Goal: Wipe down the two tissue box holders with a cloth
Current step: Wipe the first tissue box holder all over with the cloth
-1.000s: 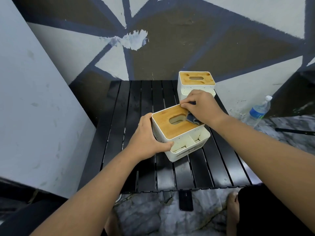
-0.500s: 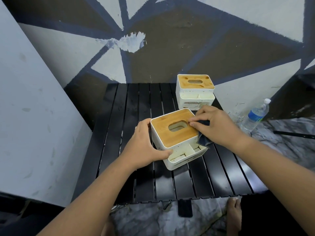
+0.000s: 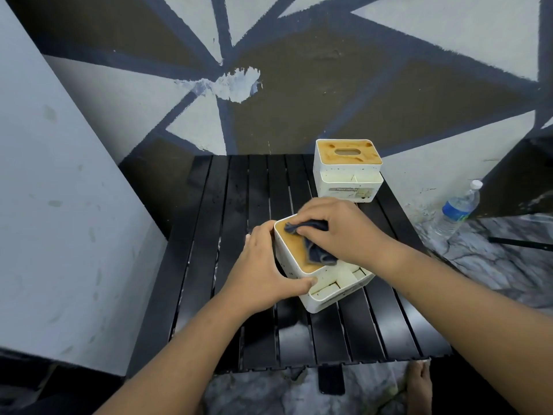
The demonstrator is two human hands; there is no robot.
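A white tissue box holder (image 3: 326, 290) with a wooden lid sits near the middle of the black slatted table (image 3: 209, 235). My left hand (image 3: 263, 271) grips its left side and front corner. My right hand (image 3: 338, 232) lies on the lid, pressing a dark grey cloth (image 3: 314, 247) against the wood and covering the slot. The second holder (image 3: 347, 172), also white with a wooden slotted lid, stands untouched at the table's back right corner.
A plastic water bottle (image 3: 457, 211) with a blue label stands on the marble floor right of the table. A painted wall rises just behind the table, and a grey panel closes the left side. A bare foot (image 3: 419, 384) shows below the table's front edge.
My right hand has slid the cloth from the lid's right edge leftward across the top, now covering the slot. The left hand keeps its hold on the holder.
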